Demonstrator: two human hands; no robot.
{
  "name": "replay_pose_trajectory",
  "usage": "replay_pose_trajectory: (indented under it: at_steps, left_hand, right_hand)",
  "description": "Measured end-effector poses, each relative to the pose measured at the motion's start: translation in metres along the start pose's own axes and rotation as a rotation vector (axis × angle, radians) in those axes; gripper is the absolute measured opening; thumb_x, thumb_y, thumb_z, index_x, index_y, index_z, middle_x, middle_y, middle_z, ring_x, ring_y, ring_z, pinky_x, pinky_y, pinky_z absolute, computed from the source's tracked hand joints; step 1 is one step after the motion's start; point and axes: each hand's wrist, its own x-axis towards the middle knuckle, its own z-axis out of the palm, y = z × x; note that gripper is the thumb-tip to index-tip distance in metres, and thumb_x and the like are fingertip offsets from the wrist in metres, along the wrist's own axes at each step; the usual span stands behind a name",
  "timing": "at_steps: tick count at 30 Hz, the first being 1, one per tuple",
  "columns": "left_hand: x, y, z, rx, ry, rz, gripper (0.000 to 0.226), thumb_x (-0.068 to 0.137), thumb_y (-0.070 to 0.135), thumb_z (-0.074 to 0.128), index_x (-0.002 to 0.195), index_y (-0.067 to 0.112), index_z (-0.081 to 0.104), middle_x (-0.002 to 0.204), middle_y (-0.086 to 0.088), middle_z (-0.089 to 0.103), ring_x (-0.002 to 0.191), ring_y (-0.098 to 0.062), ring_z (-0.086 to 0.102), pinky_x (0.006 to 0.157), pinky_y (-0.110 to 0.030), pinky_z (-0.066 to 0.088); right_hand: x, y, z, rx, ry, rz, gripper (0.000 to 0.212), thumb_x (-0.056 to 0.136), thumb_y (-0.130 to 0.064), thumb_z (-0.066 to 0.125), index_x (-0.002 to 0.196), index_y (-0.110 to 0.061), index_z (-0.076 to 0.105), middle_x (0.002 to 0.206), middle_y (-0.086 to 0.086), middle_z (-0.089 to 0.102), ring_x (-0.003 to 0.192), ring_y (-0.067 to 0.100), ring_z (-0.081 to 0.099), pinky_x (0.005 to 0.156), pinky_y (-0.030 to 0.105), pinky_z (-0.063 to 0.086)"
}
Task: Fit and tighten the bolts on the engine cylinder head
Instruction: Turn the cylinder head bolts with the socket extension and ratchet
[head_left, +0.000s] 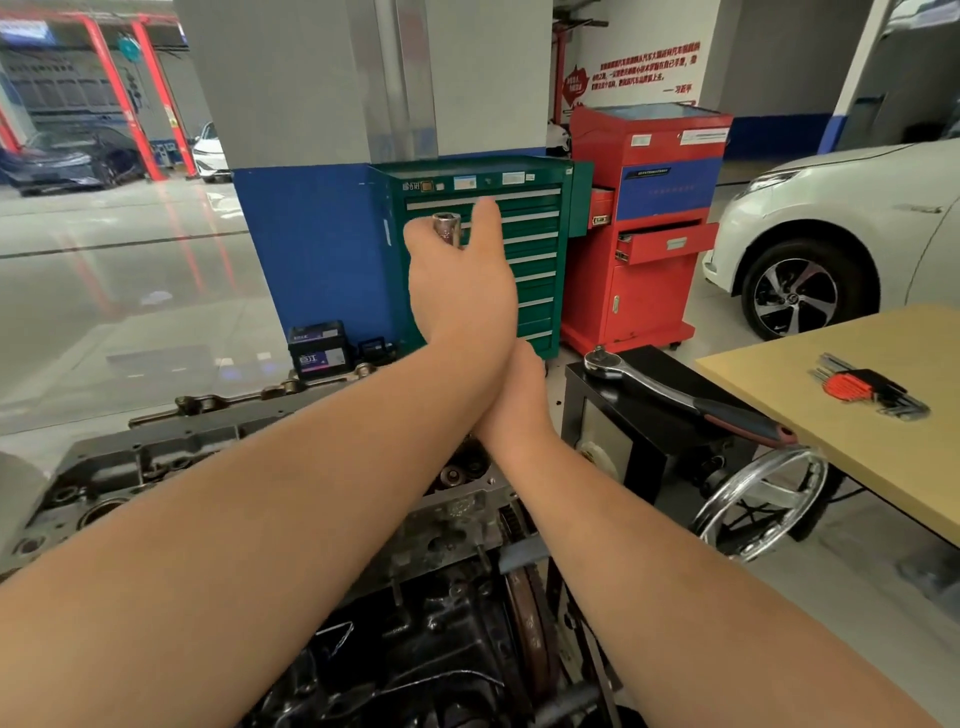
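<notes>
The dark, greasy cast-metal engine cylinder head (156, 457) lies low in the view on its stand, stretching from the left edge toward the centre, with bolt holes and round bores showing along its top. Both forearms cross above its right end. The left hand (457, 291) is raised well above the head, its fingers curled round a shiny steel deep socket (445, 228) whose open end points upward. The right hand (519, 389) sits lower, mostly hidden behind the left wrist, so I cannot tell whether it grips anything.

Judging from this, the step is readying the socket for a bolt. It would go best if the socket is seated square on the bolt head and spun down by finger first, so the threads catch cleanly before any leverage is used.

The chrome ratchet wrench with a red and black handle (685, 397) rests on a black box frame (649, 447) to the right, within reach. Beyond it, a pale wooden worktop (857, 467) carries a red-holdered set of hex keys (867, 389). A chrome hand wheel (763, 504) juts out below and could snag an elbow. A green drawer tool cabinet (535, 260) and a red one (649, 234) stand behind.
</notes>
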Motion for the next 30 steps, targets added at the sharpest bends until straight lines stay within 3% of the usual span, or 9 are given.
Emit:
replay_pose_trajectory:
  at_steps: [4, 6, 12, 14, 17, 20, 24, 26, 30]
  left_hand:
    - [0.016, 0.003, 0.000, 0.010, 0.011, -0.007, 0.046, 0.093, 0.055, 0.055, 0.065, 0.022, 0.040, 0.060, 0.009, 0.046, 0.058, -0.015, 0.043, 0.058, -0.034, 0.033]
    - [0.027, 0.006, -0.004, -0.104, -0.113, -0.105, 0.042, 0.088, 0.044, 0.059, 0.060, 0.021, 0.037, 0.056, 0.004, 0.040, 0.053, -0.016, 0.036, 0.055, -0.033, 0.031]
    - [0.064, 0.007, -0.055, -0.239, -0.940, -0.322, 0.043, 0.096, 0.037, 0.048, 0.057, 0.024, 0.034, 0.049, 0.006, 0.021, 0.047, -0.016, 0.013, 0.050, -0.031, 0.018]
    - [0.062, 0.008, -0.059, -0.252, -0.879, -0.317, 0.042, 0.099, 0.040, 0.050, 0.062, 0.021, 0.040, 0.050, 0.004, 0.026, 0.047, -0.016, 0.018, 0.051, -0.031, 0.022]
    - [0.039, 0.007, -0.048, -0.045, -0.442, -0.087, 0.035, 0.095, 0.048, 0.063, 0.083, 0.016, 0.057, 0.068, -0.004, 0.055, 0.058, -0.018, 0.049, 0.061, -0.036, 0.047]
    - [0.020, 0.003, -0.036, -0.091, -0.042, 0.017, 0.036, 0.086, 0.051, 0.073, 0.093, 0.018, 0.061, 0.092, -0.003, 0.069, 0.083, -0.020, 0.066, 0.075, -0.039, 0.054]
    - [0.003, 0.007, -0.013, -0.040, -0.054, -0.036, 0.041, 0.098, 0.056, 0.057, 0.106, 0.017, 0.062, 0.090, 0.004, 0.066, 0.082, -0.014, 0.062, 0.072, -0.036, 0.045]
    - [0.001, 0.009, -0.007, 0.005, -0.026, -0.030, 0.042, 0.101, 0.058, 0.049, 0.093, 0.018, 0.059, 0.085, 0.004, 0.065, 0.081, -0.018, 0.062, 0.073, -0.038, 0.048]
    - [0.022, 0.008, -0.012, -0.060, -0.172, -0.012, 0.036, 0.096, 0.033, 0.049, 0.063, 0.021, 0.039, 0.064, -0.004, 0.043, 0.066, -0.025, 0.041, 0.064, -0.042, 0.037]
  right_hand:
    - [0.002, -0.005, 0.004, -0.198, -0.066, 0.013, 0.025, 0.091, -0.012, 0.057, 0.076, -0.029, 0.046, 0.071, -0.014, 0.050, 0.065, 0.008, 0.049, 0.053, 0.017, 0.030]
    - [0.001, -0.008, 0.006, -0.110, -0.068, 0.022, 0.011, 0.092, -0.019, 0.057, 0.087, -0.028, 0.054, 0.081, -0.007, 0.062, 0.073, 0.013, 0.058, 0.057, 0.026, 0.043]
    - [-0.001, -0.010, 0.010, -0.098, -0.109, -0.008, 0.013, 0.098, -0.022, 0.064, 0.111, -0.019, 0.066, 0.097, 0.002, 0.073, 0.094, 0.025, 0.066, 0.087, 0.044, 0.054]
    - [0.002, -0.011, 0.009, -0.079, -0.103, 0.028, 0.022, 0.096, -0.019, 0.068, 0.117, -0.017, 0.070, 0.102, 0.000, 0.075, 0.102, 0.021, 0.067, 0.095, 0.041, 0.053]
    - [0.005, -0.013, 0.008, -0.019, -0.094, 0.073, 0.025, 0.093, -0.013, 0.070, 0.117, -0.019, 0.073, 0.090, -0.016, 0.071, 0.099, 0.009, 0.067, 0.095, 0.030, 0.052]
    - [0.004, -0.013, 0.005, -0.082, -0.051, 0.041, 0.024, 0.090, -0.006, 0.064, 0.082, -0.028, 0.070, 0.066, -0.026, 0.055, 0.073, -0.014, 0.057, 0.065, 0.001, 0.038]
    - [0.006, -0.012, 0.003, -0.268, -0.060, 0.016, 0.041, 0.088, -0.004, 0.054, 0.061, -0.030, 0.039, 0.060, -0.015, 0.041, 0.059, 0.008, 0.044, 0.055, 0.015, 0.031]
    - [0.007, -0.009, 0.003, -0.215, -0.042, 0.037, 0.041, 0.089, -0.001, 0.055, 0.063, -0.029, 0.040, 0.062, -0.012, 0.042, 0.064, 0.011, 0.043, 0.064, 0.026, 0.038]
    - [0.004, -0.006, 0.004, -0.104, 0.047, 0.033, 0.027, 0.087, -0.017, 0.064, 0.070, -0.033, 0.050, 0.067, -0.015, 0.058, 0.066, 0.003, 0.054, 0.053, 0.015, 0.033]
